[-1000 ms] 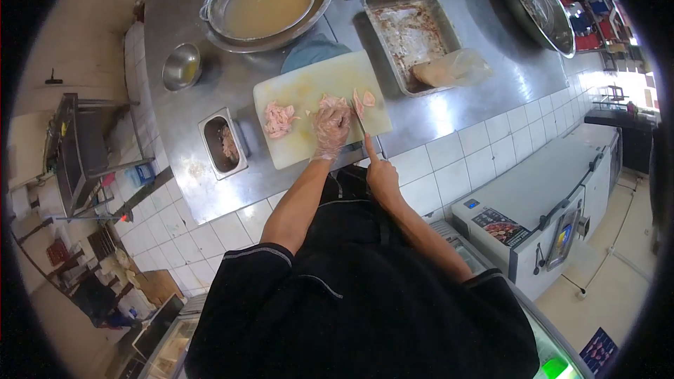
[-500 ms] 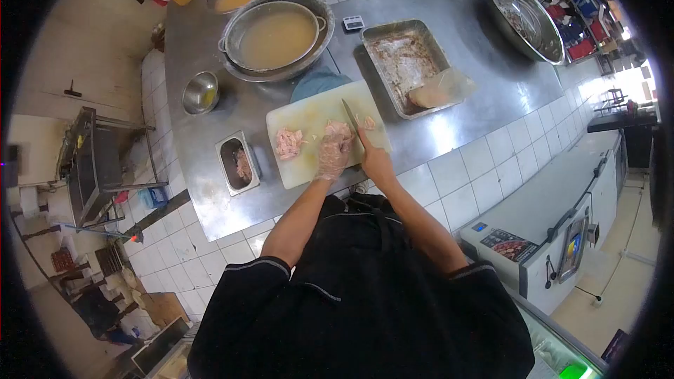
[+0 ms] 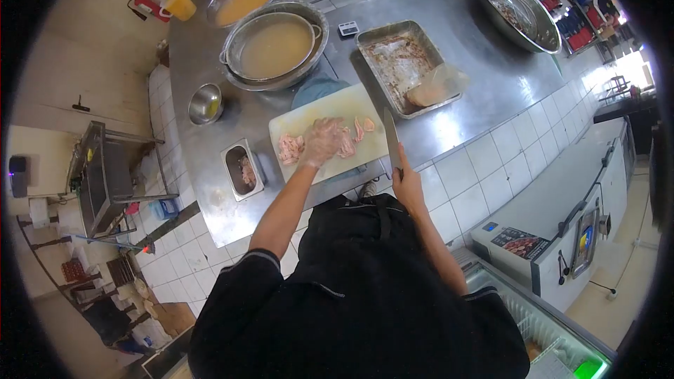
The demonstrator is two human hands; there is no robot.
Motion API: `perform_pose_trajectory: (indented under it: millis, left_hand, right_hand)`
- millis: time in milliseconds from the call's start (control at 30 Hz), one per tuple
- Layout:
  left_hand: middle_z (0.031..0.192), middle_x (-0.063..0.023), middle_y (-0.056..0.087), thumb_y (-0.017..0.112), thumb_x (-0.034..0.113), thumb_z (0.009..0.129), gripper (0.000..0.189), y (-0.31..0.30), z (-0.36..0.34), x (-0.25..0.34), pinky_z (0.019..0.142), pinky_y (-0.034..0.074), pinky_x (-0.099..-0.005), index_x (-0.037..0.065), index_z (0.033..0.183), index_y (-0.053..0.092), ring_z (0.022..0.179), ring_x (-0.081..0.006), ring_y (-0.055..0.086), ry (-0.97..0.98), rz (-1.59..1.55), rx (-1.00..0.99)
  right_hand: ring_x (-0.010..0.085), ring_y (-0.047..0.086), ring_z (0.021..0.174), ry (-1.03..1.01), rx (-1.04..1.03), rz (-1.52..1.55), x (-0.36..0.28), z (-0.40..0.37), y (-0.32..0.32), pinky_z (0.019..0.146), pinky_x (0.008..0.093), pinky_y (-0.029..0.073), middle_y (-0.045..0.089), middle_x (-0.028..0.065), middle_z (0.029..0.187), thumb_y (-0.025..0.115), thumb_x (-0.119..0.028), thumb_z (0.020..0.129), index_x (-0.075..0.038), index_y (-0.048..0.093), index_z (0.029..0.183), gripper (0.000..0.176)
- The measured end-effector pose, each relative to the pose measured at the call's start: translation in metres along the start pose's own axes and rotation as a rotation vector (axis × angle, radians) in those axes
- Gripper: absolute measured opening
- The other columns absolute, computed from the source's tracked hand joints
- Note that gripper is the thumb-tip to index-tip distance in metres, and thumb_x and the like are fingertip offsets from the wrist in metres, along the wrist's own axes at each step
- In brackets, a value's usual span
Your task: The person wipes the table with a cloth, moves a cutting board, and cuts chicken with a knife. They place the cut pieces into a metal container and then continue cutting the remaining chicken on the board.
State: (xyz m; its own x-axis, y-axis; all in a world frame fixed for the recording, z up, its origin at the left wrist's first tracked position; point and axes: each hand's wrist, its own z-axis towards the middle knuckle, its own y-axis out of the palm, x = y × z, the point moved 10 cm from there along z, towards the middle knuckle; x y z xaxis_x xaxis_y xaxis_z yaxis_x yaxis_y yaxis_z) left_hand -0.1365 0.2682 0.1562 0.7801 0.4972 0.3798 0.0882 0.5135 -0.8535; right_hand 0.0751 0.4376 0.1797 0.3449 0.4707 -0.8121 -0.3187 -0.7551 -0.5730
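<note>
On the white cutting board [image 3: 316,112], my left hand [image 3: 322,142], in a clear plastic glove, rests over pieces of pale pink meat [image 3: 346,142]; whether it grips any is hard to make out. More cut meat [image 3: 290,148] lies in a pile at the board's left side, and a few small pieces [image 3: 364,127] lie to the right. My right hand [image 3: 407,186] is closed round the handle of a knife [image 3: 391,133], whose blade points away from me, just off the board's right edge. A small steel container [image 3: 242,168] holding some meat stands left of the board.
Behind the board are a blue cloth [image 3: 319,90] and large basins of cloudy liquid [image 3: 274,49]. A small bowl [image 3: 206,104] stands left, a metal tray with a plastic bag [image 3: 437,85] right. A scale [image 3: 348,29] and a big bowl [image 3: 519,14] are farther back.
The knife and my right hand have moved right, off the meat and past the board's edge. My left hand has shifted left and up, with its fingers more spread over the meat.
</note>
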Motion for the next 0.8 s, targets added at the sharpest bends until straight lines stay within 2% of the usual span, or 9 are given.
perform_pose_trajectory:
  millis: [100, 200, 300, 400, 500, 600, 700, 800]
  left_hand:
    - [0.115, -0.0126, 0.069, 0.068, 0.04, 0.087, 0.039, 0.027, 0.012, -0.015, 0.095, 0.051, -0.0493, 0.016, 0.118, 0.071, 0.11, -0.0347, 0.063, -0.147, 0.167, -0.287]
    - [0.115, -0.0129, 0.068, 0.068, 0.045, 0.083, 0.045, 0.051, 0.018, -0.025, 0.098, 0.048, -0.0517, 0.014, 0.115, 0.072, 0.112, -0.0364, 0.062, -0.194, 0.181, -0.543]
    - [0.105, -0.013, 0.069, 0.076, 0.038, 0.075, 0.033, 0.044, 0.02, -0.007, 0.089, 0.051, -0.0489, 0.011, 0.094, 0.075, 0.105, -0.0361, 0.064, -0.072, 0.262, -0.607]
    - [0.112, -0.0127, 0.069, 0.072, 0.032, 0.082, 0.027, 0.045, 0.015, 0.002, 0.098, 0.047, -0.0517, 0.013, 0.101, 0.074, 0.113, -0.0363, 0.061, 0.066, 0.204, -0.564]
    - [0.107, -0.0126, 0.072, 0.072, 0.026, 0.086, 0.019, 0.047, 0.012, -0.003, 0.086, 0.052, -0.0505, 0.013, 0.099, 0.073, 0.105, -0.0334, 0.067, 0.057, 0.126, -0.559]
    - [0.087, -0.0107, 0.071, 0.068, 0.021, 0.093, 0.014, 0.019, 0.013, -0.004, 0.072, 0.054, -0.0429, 0.008, 0.097, 0.068, 0.085, -0.0251, 0.071, -0.098, -0.301, -0.34]
    - [0.073, -0.0075, 0.065, 0.065, 0.019, 0.098, 0.014, -0.007, 0.013, -0.002, 0.063, 0.053, -0.0353, 0.006, 0.094, 0.063, 0.069, -0.0178, 0.066, -0.164, -0.618, -0.145]
    - [0.07, -0.0048, 0.061, 0.065, 0.017, 0.1, 0.015, -0.027, 0.015, 0.003, 0.063, 0.052, -0.0323, 0.005, 0.092, 0.06, 0.068, -0.0131, 0.061, -0.384, -0.7, -0.101]
  right_hand:
    - [0.0448, 0.069, 0.074, 0.029, 0.008, 0.014, 0.006, 0.0, -0.001, 0.07, 0.0468, 0.053, 0.068, 0.0295, 0.082, 0.057, -0.006, 0.095, -0.026, 0.027, 0.163, 0.077]
    - [0.0439, 0.07, 0.076, 0.07, 0.02, -0.006, 0.012, -0.003, -0.005, 0.071, 0.0458, 0.053, 0.068, 0.0293, 0.084, 0.057, -0.006, 0.096, -0.027, 0.027, 0.163, 0.077]
    - [0.0441, 0.07, 0.079, 0.102, 0.026, 0.006, 0.015, -0.005, -0.008, 0.073, 0.0454, 0.054, 0.069, 0.0292, 0.086, 0.057, -0.007, 0.096, -0.027, 0.028, 0.162, 0.076]
    - [0.0446, 0.071, 0.082, 0.122, 0.033, 0.025, 0.018, -0.006, -0.01, 0.075, 0.0454, 0.054, 0.069, 0.0301, 0.089, 0.057, -0.007, 0.096, -0.027, 0.029, 0.162, 0.075]
    - [0.0448, 0.071, 0.084, 0.127, 0.052, 0.06, 0.019, -0.008, -0.011, 0.077, 0.0457, 0.054, 0.069, 0.0311, 0.092, 0.057, -0.007, 0.096, -0.027, 0.029, 0.162, 0.074]
    - [0.045, 0.071, 0.085, 0.141, 0.058, 0.066, 0.021, -0.009, -0.014, 0.078, 0.0457, 0.054, 0.07, 0.0314, 0.093, 0.057, -0.008, 0.096, -0.027, 0.029, 0.162, 0.074]
    - [0.0447, 0.071, 0.086, 0.151, 0.053, 0.064, 0.025, -0.01, -0.01, 0.079, 0.0453, 0.054, 0.07, 0.0314, 0.094, 0.058, -0.008, 0.096, -0.027, 0.03, 0.162, 0.074]
    - [0.0438, 0.072, 0.087, 0.119, 0.059, 0.072, 0.031, -0.007, -0.004, 0.08, 0.0446, 0.055, 0.07, 0.0313, 0.096, 0.059, -0.007, 0.096, -0.028, 0.03, 0.162, 0.075]
